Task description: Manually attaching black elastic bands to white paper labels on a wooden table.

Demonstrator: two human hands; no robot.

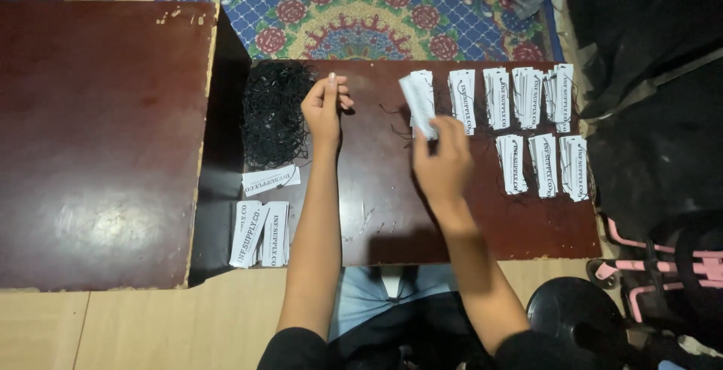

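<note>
My left hand [324, 106] is raised beside a tangled pile of black strings [275, 114], its fingers pinched together on a thin black string. My right hand [444, 159] holds a white paper tag [419, 103] tilted over the dark red table [392, 219]. Several stacks of strung white tags [520, 99] lie in rows to the right of that hand. Loose white tags [261, 233] sit at the table's near left corner.
A second, larger dark red table [98, 144] stands to the left, with a gap between the two. A patterned blue carpet [361, 9] lies beyond. Black cloth [648, 54] and a pink frame [663, 264] are at the right, and a black stool [576, 313] is near me.
</note>
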